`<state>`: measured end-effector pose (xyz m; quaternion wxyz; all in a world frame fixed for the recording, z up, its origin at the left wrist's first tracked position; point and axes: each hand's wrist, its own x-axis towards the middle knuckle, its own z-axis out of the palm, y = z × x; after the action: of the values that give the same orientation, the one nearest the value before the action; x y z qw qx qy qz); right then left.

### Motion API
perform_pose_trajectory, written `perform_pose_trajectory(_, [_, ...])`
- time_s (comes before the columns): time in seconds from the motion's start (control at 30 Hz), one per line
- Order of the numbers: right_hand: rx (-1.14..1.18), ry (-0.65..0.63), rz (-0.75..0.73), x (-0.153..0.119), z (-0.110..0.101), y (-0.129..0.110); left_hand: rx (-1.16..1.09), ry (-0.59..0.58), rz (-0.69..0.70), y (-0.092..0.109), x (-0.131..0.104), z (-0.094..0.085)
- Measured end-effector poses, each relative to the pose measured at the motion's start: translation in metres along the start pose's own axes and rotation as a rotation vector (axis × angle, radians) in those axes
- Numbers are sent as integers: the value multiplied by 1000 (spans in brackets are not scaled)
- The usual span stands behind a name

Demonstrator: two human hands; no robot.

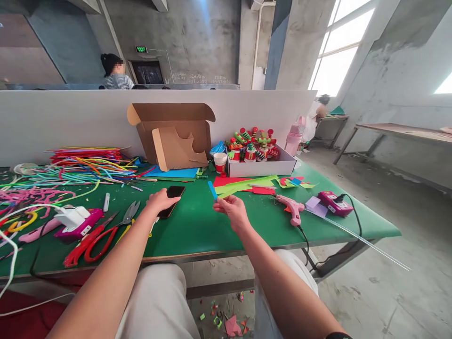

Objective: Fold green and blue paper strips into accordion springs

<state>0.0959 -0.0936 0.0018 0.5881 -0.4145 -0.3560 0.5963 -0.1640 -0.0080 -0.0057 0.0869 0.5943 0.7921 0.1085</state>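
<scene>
My left hand [162,201] is on a dark smartphone [173,203] lying on the green tabletop, its fingers closed over the phone's left edge. In my right hand [231,211], thumb and fingers pinch a narrow blue paper strip [212,190] that points up and to the left. Just behind that hand lie light green paper strips [252,184] and red paper pieces [226,181]. To its right rests a pink hot glue gun [292,207]. Red-handled scissors [102,242] lie left of my left forearm.
Pipe cleaners [84,169] pile up at the left, near a purple power socket [78,225]. At the back stand an open cardboard box [180,141], paper cups [220,162] and a white box [263,168] of decorated cup figures. Another purple socket [334,203] sits at the right.
</scene>
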Motion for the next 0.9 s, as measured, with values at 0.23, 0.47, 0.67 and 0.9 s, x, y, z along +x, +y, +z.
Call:
perform_pose_trajectory(0.23, [-22, -16, 8, 0, -2, -2, 49, 49, -37, 15, 1, 3])
perform_pose_trajectory(0.47, [-17, -7, -5, 1, -1, -3, 35, 93, -86, 28, -3, 3])
perform_pose_trajectory(0.67, [-15, -11, -2, 1, -3, -5, 67, 34, -73, 34, -15, -3])
perform_pose_trajectory(0.9, [-16, -8, -7, 2, -5, -5, 2, 147, 257, -19, -30, -20])
